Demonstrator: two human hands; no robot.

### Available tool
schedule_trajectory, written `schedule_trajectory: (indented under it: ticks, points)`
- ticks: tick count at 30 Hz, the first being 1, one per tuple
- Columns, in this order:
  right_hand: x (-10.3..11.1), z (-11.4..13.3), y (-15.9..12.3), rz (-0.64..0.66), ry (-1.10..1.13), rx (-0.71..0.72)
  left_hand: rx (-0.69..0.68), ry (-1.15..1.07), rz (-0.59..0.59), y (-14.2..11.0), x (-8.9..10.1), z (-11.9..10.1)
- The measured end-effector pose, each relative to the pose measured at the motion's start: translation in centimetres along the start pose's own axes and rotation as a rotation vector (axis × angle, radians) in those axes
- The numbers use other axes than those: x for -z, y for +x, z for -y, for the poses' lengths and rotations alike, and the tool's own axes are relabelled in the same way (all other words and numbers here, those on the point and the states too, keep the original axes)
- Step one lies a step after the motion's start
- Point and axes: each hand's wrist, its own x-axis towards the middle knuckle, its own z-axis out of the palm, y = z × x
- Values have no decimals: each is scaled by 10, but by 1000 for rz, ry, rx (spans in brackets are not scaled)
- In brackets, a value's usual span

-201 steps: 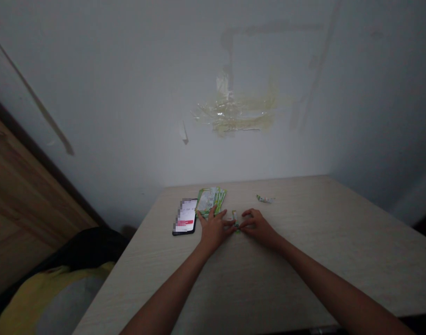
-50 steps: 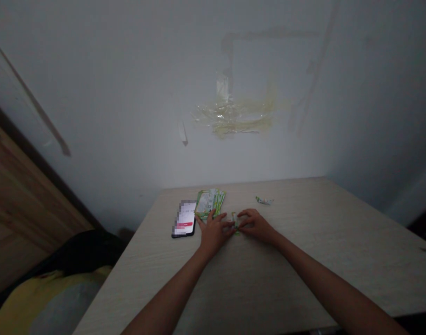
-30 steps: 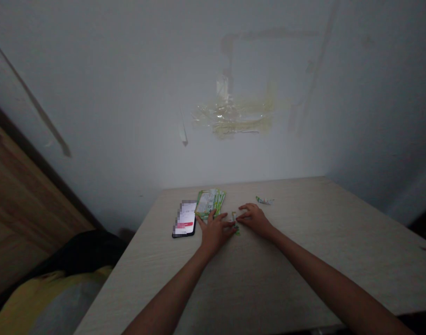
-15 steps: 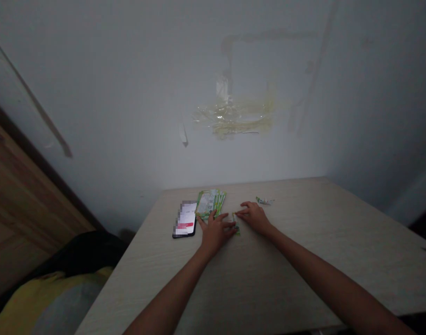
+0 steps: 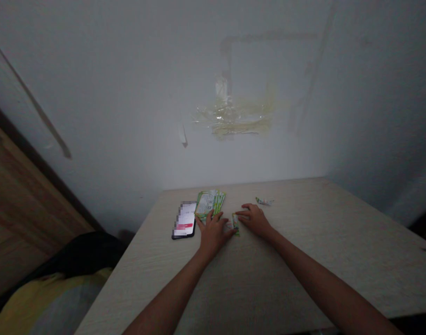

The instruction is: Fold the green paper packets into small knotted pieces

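A small folded piece of green-and-white printed paper (image 5: 236, 224) lies on the table between my two hands. My left hand (image 5: 212, 235) is open with its fingers spread. Its thumb rests on the paper's near part, and other fingertips reach the lower edge of a fanned stack of green-and-white printed sheets (image 5: 209, 202). From the other side my right hand (image 5: 257, 221) touches the paper's upper end with stretched fingertips; its thumb is hidden. Past the right hand lies another narrow folded piece of printed paper (image 5: 264, 202).
A phone (image 5: 187, 224) with a lit screen lies left of the stack. The pale wooden table (image 5: 303, 218) meets a wall (image 5: 129, 116) with peeling clear tape (image 5: 234, 118). Yellow and grey cloth (image 5: 56, 300) is at the lower left beside the table.
The left hand's fingers have shifted slightly off the small paper, so more of it shows. The right hand stays nearly in place at its upper end.
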Motion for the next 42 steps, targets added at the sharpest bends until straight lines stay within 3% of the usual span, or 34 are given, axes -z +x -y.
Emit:
schedule_trajectory:
  ticks: [15,28,34,42]
  points:
    - [-7,-5,-3,-48,70,15,-9,-23,37,2,3,-1]
    - [-8,0,-1,-68,302,1,2,-103,14,3,5,-3]
    - [-9,1,1,-77,444,12,-55,-177,-3,-1,7,-8]
    - [-2,7,1,-45,497,61,51,-310,62,-1,3,-8]
